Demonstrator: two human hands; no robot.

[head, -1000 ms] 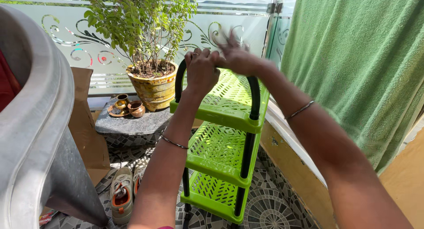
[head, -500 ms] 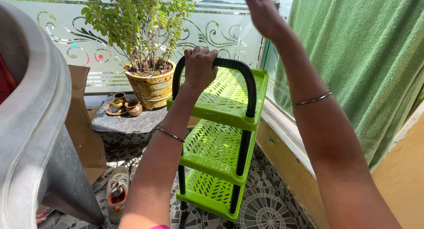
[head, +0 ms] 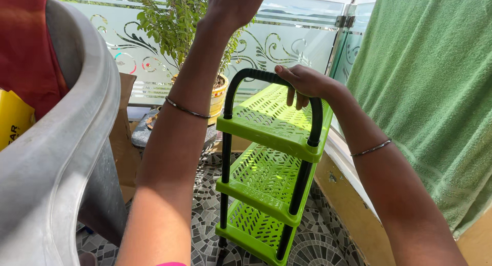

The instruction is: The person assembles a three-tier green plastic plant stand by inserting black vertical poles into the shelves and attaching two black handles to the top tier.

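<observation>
1. The green three-tier plastic rack [head: 269, 168] is seen standing upright on the patterned tile floor [head: 328, 245], between the grey plastic chair [head: 56, 143] and the green towel [head: 430, 91] hanging at the right.
2. The black arched handle [head: 256, 76] at the rack's top is now gripped by the right hand [head: 305, 84], fingers curled over the bar; half a second ago that hand was raised in the air, clear of the rack.
3. The left hand [head: 230, 4], which was closed on the handle half a second ago, is now lifted off it and held high in front of the potted plant [head: 179, 35]. It looks loosely closed and nothing is seen in it, though its top is cut off by the frame edge.
4. A swap of grip is thus recorded: the rack is held by one hand throughout and is judged to be kept steady rather than released.
5. The rack's place is little changed across the frames; its shelves are seen bare.
6. A thin bangle is noted on each wrist.
</observation>
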